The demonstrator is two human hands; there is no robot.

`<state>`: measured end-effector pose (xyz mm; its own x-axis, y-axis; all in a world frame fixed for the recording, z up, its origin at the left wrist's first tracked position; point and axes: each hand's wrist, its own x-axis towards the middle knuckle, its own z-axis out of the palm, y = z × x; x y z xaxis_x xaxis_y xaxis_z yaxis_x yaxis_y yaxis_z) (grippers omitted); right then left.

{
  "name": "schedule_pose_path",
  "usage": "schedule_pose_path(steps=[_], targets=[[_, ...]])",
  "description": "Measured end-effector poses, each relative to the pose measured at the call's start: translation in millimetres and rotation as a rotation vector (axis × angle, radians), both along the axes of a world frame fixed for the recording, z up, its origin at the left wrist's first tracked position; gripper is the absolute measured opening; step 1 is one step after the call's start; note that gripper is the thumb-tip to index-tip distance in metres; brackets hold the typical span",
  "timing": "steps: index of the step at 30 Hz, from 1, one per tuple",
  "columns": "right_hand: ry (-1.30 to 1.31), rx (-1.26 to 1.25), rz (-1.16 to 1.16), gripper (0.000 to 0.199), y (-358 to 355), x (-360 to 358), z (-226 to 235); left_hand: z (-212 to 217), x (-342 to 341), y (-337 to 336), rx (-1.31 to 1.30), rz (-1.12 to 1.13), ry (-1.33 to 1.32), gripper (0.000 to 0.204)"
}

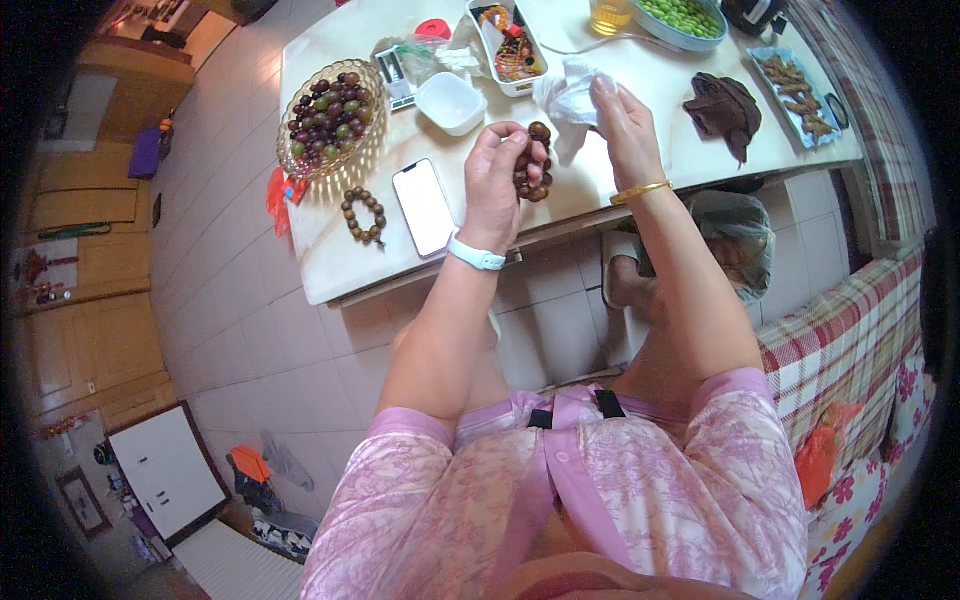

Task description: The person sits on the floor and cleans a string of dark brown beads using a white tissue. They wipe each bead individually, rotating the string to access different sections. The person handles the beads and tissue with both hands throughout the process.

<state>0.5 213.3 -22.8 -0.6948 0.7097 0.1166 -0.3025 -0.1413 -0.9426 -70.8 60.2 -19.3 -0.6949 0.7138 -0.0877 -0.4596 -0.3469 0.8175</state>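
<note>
My left hand (492,182), a pale blue band on its wrist, is closed around a bracelet of large brown beads (536,188) over the table's near edge. To its right, my right hand (630,135), with a gold bangle, grips a crumpled white tissue or thin cloth (572,92); its exact kind is unclear. A second brown bead bracelet (362,217) lies on the table at the left, beside a phone (426,208) with a bright white screen. Beyond my left hand stands a white plastic bowl (452,104). A white box (519,87) behind it holds several colourful beaded pieces.
A woven basket (374,92) of grapes stands at the table's left. Farther right are a dark brown cloth (724,112), a tray (815,140) of brown pieces, a bowl (690,42) of green fruit and a glass (609,15). A lined bin (735,235) sits below the table.
</note>
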Motion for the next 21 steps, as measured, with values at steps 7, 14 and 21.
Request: schedule_pose_path(steps=[7,14,21], targets=[[-0.063,0.100,0.220,0.032,4,9,10,-7,-8,-4,0.138,-0.093,-0.147,0.016],[-0.223,0.161,0.457,0.029,-9,4,10,-7,-4,1,0.099,-0.064,-0.177,0.017],[-0.242,0.072,0.303,0.021,-21,7,17,-6,8,8,-0.136,-0.050,0.169,0.030]])
